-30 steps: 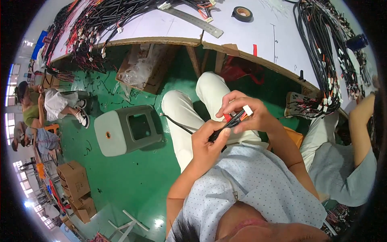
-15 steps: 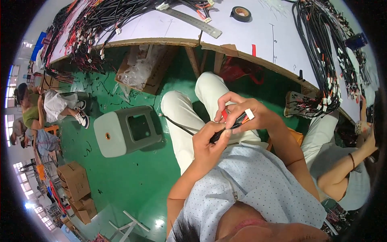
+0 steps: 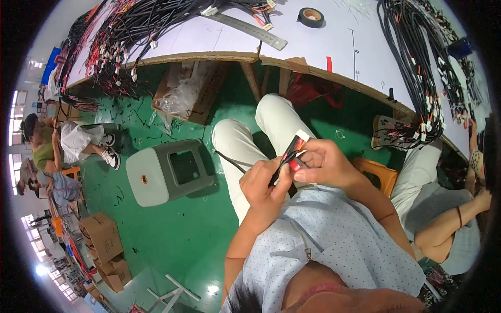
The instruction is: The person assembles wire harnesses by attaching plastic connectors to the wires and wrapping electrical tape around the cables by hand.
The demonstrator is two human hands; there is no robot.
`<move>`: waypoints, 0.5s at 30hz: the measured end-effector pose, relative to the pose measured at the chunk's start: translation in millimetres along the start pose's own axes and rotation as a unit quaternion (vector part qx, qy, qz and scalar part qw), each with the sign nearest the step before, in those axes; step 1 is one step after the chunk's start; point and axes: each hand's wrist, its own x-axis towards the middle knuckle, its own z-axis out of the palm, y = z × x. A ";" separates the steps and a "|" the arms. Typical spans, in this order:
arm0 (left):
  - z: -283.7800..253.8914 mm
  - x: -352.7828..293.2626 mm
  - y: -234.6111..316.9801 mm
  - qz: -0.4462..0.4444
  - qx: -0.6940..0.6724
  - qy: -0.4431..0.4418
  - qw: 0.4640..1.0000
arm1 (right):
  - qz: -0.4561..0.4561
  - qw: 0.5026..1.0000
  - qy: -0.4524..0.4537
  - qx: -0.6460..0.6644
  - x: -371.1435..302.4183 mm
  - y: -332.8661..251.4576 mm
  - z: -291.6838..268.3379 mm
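In front of my lap, my left hand is closed, pinching a black wire harness. Orange and red wires run from its upper end into a white connector, which points up between my hands. Another length of the black cable trails left over my thigh to a small end piece. My right hand has its fingers curled around a small red thing, held against the harness. Its kind is not clear, since the fingers cover much of it.
On the white table lie a metal ruler, a black tape roll and bundles of black cables. A grey stool stands left of my legs. Below the table is an open carton. A co-worker's arm is at the right.
The white connector has swung from beside my right hand to upright between my hands. My right hand has turned, and the red thing has moved lower.
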 end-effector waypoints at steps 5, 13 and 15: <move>-4.2 1.8 -0.9 -0.003 0.021 -0.009 1.000 | -0.061 0.996 0.008 -0.062 -4.6 -3.5 2.4; 2.7 2.5 -14.7 0.025 -0.004 0.010 1.000 | -0.078 0.994 0.036 -0.070 -10.6 -4.4 12.4; 4.2 5.0 -18.1 0.067 0.055 0.012 0.996 | -0.057 0.995 0.051 -0.059 -12.9 -7.0 14.9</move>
